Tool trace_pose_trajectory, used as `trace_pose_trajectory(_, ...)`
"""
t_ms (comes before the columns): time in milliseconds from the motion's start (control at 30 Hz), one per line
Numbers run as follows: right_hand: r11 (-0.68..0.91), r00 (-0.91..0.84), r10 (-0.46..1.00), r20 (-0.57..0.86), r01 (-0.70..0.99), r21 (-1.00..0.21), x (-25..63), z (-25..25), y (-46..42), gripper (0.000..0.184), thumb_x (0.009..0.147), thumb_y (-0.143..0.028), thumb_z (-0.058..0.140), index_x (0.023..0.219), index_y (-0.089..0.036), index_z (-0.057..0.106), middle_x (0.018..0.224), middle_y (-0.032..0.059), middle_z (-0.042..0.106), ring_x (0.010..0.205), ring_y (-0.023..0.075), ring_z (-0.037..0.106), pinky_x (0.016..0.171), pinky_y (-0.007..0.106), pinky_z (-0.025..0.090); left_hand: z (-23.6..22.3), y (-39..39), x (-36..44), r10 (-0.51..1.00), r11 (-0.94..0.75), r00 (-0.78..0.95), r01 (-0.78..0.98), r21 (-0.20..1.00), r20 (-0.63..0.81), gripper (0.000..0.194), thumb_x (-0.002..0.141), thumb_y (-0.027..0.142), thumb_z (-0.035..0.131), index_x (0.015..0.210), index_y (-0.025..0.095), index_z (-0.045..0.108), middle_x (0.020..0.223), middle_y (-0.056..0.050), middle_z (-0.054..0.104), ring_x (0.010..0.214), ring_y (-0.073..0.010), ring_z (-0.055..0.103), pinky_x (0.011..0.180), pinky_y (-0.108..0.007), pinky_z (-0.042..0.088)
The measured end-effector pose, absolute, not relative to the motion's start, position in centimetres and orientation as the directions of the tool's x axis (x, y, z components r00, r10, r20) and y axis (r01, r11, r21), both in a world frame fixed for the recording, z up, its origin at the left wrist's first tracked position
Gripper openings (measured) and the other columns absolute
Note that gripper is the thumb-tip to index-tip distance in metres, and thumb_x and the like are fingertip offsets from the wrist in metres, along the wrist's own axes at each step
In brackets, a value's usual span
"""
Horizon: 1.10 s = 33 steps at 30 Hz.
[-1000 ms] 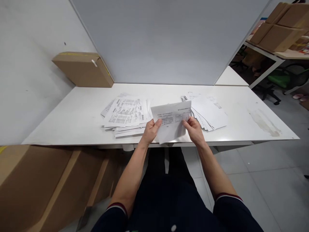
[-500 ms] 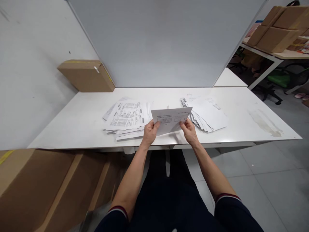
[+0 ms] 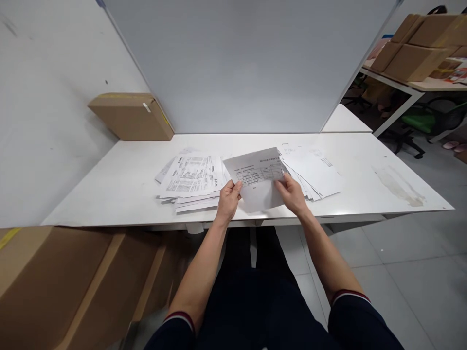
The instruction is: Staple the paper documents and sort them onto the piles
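A printed sheet of paper [image 3: 257, 170] is held up over the front of the white table [image 3: 109, 194]. My left hand [image 3: 229, 198] pinches its lower left edge with the thumb on top. At its right edge, my right hand [image 3: 292, 194] grips the sheet between thumb and fingers. The sheet is tilted, with its printed table facing me. Left of it lies a loose pile of printed papers [image 3: 193, 175], fanned unevenly. On the right is a second pile of papers [image 3: 310, 170], mostly blank side up and partly covered by the held sheet and my right hand.
A cardboard box [image 3: 127, 116] stands at the table's back left corner against the wall. A grey panel [image 3: 233, 68] rises behind the table. Large cartons [image 3: 80, 282] sit below at the left. Further boxes [image 3: 419, 58] and a green chair [image 3: 419, 119] are at the right.
The held sheet has turned, its left side now lower and its right top corner raised, showing more of its printed face. My right hand has moved slightly right and down.
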State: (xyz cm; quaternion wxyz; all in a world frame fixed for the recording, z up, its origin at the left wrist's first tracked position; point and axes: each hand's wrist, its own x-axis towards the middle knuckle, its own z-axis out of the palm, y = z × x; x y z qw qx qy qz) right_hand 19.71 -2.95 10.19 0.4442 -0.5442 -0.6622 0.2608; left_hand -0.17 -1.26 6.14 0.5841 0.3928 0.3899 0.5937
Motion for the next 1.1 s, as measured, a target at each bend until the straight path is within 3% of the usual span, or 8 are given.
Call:
trace_pose_trajectory(133,0.373,-0.246,0.901,0.358,0.861,-0.346,20.6,15.6,-3.8,0.023,0.09,-0.02,0.034,0.095,-0.02,0.057,0.084,0.0074,0.062,0.077,0.0212,0.053,0.076,0.034,0.037,4.7,-1.5,-0.5,0.992,-0.035,-0.126,-0.314,0.949,-0.005,0.055,0.068,0.038,0.074,0.117,0.024,0.051,0.116,-0.009,0.061,0.104,-0.0212,0.059,0.093,-0.036,0.043)
trace_pose_trajectory(267,0.415,-0.412,0.881,0.233,0.909,0.035,19.5,17.4,-4.0,0.031,0.082,0.0,0.031,0.088,-0.017,0.056,0.079,0.0095,0.06,0.076,0.0226,0.05,0.077,0.036,0.03,3.8,-2.3,-0.9,0.98,-0.157,-0.143,-0.126,0.98,0.139,0.064,0.068,0.031,0.075,0.126,0.029,0.048,0.137,-0.008,0.046,0.13,-0.0241,0.04,0.107,-0.036,0.029)
trace_pose_trajectory(433,0.445,-0.449,0.893,0.01,0.888,0.118,18.4,15.4,-3.4,0.032,0.077,0.005,0.034,0.089,-0.016,0.055,0.083,0.0106,0.061,0.076,0.0231,0.051,0.067,0.034,0.029,2.2,-2.3,-1.0,0.987,-0.14,0.09,0.056,0.989,0.135,0.038,0.077,0.032,0.063,0.114,0.022,0.058,0.121,-0.009,0.059,0.115,-0.0253,0.052,0.097,-0.037,0.04)
trace_pose_trajectory(633,0.434,-0.432,0.901,-0.043,0.893,0.117,18.7,15.6,-3.1,0.025,0.085,-0.002,0.033,0.092,-0.015,0.053,0.086,0.011,0.062,0.078,0.0218,0.052,0.066,0.032,0.031,0.8,-1.4,-1.1,0.981,-0.152,0.141,0.11,0.982,0.136,0.03,0.081,0.034,0.056,0.104,0.017,0.063,0.106,-0.009,0.068,0.101,-0.0244,0.061,0.089,-0.037,0.045)
trace_pose_trajectory(800,0.356,-0.356,0.928,-0.115,0.934,-0.017,19.3,16.2,-2.4,0.019,0.09,-0.016,0.035,0.093,-0.015,0.053,0.078,0.01,0.062,0.068,0.0194,0.054,0.057,0.028,0.03,2.3,-1.0,-1.4,0.989,-0.112,0.105,0.111,0.988,0.1,0.027,0.078,0.036,0.058,0.097,0.016,0.065,0.094,-0.006,0.07,0.091,-0.0213,0.063,0.083,-0.035,0.048)
trace_pose_trajectory(933,0.204,-0.27,0.958,-0.099,0.881,-0.427,21.7,15.7,-2.1,0.016,0.086,-0.028,0.044,0.084,-0.018,0.056,0.075,0.0056,0.062,0.068,0.0173,0.055,0.058,0.026,0.037,3.9,-0.6,-1.6,0.992,-0.11,0.067,0.009,0.994,0.109,0.027,0.072,0.041,0.066,0.082,0.016,0.065,0.074,-0.001,0.067,0.067,-0.0136,0.06,0.064,-0.026,0.049)
trace_pose_trajectory(1033,-0.043,-0.245,0.938,-0.245,0.619,-0.784,23.5,13.6,-2.7,0.018,0.081,-0.034,0.053,0.085,-0.017,0.059,0.084,0.0059,0.067,0.07,0.0171,0.06,0.06,0.028,0.045,4.1,-0.2,-1.4,0.997,-0.069,-0.027,-0.044,0.997,0.068,0.031,0.067,0.042,0.071,0.08,0.015,0.065,0.067,0.001,0.063,0.056,-0.0101,0.054,0.052,-0.022,0.045)
trace_pose_trajectory(1100,-0.239,-0.238,0.9,-0.365,0.43,-0.871,23.9,11.2,-3.5,0.021,0.077,-0.035,0.059,0.089,-0.017,0.06,0.089,0.0075,0.069,0.071,0.0181,0.063,0.061,0.029,0.049,3.4,0.0,-1.2,0.996,-0.055,-0.075,-0.055,0.997,0.051,0.032,0.066,0.042,0.071,0.081,0.015,0.065,0.061,0.002,0.061,0.052,-0.0091,0.051,0.051,-0.022,0.043)
